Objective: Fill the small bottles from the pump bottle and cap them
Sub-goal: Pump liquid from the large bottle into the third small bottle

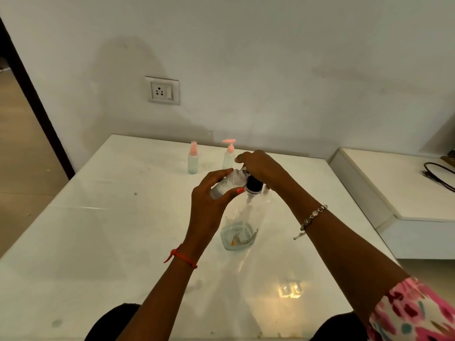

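A large clear pump bottle [242, 225] with a black collar stands mid-table, a little liquid at its bottom. My right hand [261, 168] rests on top of its pump head, which is hidden beneath the fingers. My left hand [211, 203] holds a small clear bottle [227, 184], tilted, with its mouth up against the pump's spout. Two small bottles stand at the back of the table: one with a pink spray cap [193, 157] and one with a pink pump top [229, 155].
The white glossy table [110, 230] reaches to the wall behind. A lower white shelf [394, 188] with a black cable [437, 174] sits to the right. A wall socket [162, 91] is above the table. My knees show at the near edge.
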